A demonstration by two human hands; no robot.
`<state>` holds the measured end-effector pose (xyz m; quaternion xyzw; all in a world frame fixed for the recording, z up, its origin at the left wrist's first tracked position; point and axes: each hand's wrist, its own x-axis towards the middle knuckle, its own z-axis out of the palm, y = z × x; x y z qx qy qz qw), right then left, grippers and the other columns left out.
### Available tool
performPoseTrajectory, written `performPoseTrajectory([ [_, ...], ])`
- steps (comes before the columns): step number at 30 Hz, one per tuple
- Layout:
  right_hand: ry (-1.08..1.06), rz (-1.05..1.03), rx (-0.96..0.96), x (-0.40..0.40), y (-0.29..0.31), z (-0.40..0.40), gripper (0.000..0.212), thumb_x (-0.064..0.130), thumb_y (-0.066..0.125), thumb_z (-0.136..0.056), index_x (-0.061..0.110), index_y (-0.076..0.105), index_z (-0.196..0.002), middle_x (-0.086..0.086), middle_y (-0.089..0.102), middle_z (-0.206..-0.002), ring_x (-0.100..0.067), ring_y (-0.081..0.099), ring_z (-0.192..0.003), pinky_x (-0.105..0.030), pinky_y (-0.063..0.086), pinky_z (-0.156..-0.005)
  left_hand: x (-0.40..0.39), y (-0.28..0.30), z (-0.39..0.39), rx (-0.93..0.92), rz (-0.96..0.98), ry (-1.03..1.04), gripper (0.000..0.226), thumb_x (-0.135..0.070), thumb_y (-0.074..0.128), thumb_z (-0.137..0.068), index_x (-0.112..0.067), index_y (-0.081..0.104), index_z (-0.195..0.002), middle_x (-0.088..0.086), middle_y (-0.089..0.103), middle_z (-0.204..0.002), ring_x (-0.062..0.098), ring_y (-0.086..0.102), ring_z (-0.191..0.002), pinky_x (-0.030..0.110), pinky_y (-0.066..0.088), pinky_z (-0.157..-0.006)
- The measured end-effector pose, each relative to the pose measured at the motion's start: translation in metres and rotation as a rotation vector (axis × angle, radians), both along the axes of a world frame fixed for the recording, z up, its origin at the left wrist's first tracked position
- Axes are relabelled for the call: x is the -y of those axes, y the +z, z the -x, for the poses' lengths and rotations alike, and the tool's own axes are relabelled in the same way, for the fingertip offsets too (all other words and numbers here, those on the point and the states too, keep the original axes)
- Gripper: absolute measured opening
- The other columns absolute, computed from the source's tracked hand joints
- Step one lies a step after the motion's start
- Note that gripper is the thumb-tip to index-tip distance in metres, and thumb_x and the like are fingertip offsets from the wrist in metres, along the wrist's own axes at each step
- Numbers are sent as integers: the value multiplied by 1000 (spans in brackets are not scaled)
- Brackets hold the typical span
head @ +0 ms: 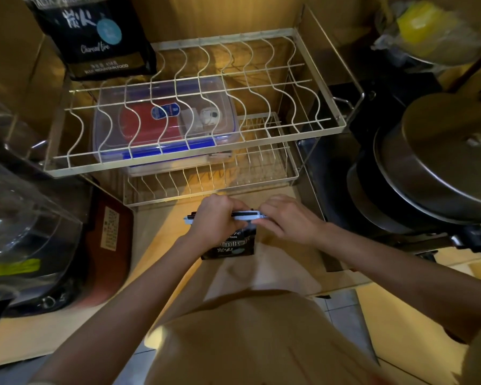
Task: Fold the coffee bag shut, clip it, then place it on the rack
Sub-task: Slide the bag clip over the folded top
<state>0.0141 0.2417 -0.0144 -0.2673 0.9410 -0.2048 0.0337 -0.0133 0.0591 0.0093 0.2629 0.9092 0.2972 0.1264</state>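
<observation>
A black coffee bag (229,247) with white print lies on the wooden counter just in front of the white wire rack (195,168). A long light-blue and black clip (243,214) runs across the bag's folded top. My left hand (215,219) grips the clip's left part and the bag's top. My right hand (288,219) pinches the clip's right end. The bag's upper edge is hidden under both hands.
A second, larger black coffee bag (95,34) stands on the rack's top tier at the back left. A clear lidded box (164,123) with a red item sits on the lower tier. Stacked metal pots (433,168) crowd the right, a clear container (17,223) the left.
</observation>
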Motion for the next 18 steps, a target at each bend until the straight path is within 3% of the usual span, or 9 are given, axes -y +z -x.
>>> performPoseTrajectory([
  [6,-81,7,160,0,-1,10,36,42,43,-89,9,51,-79,-3,49,-73,-17,47,-67,-31,39,-59,0,0,6,-9,17,-10,22,-15,71,-72,-18,71,-94,6,76,-85,22,67,-76,32,50,-71],
  [9,-104,-24,116,-3,1,9,37,46,46,-88,10,54,-79,-4,51,-71,-21,51,-66,-35,40,-59,0,-2,7,-27,23,-5,23,-14,71,-72,-18,71,-94,7,76,-85,24,66,-76,29,45,-68],
  [12,-86,-23,90,-4,2,8,49,53,34,-84,11,57,-76,-3,53,-69,-21,53,-65,-35,43,-59,-1,-3,7,-19,23,14,22,-13,70,-71,-19,72,-92,8,76,-83,25,67,-76,31,47,-68],
  [18,15,-31,8,-5,5,6,40,35,33,-89,7,59,-77,-12,64,-73,-26,59,-68,-37,50,-60,0,-4,6,2,13,40,24,-14,70,-71,-20,71,-95,7,76,-85,24,67,-78,38,52,-73],
])
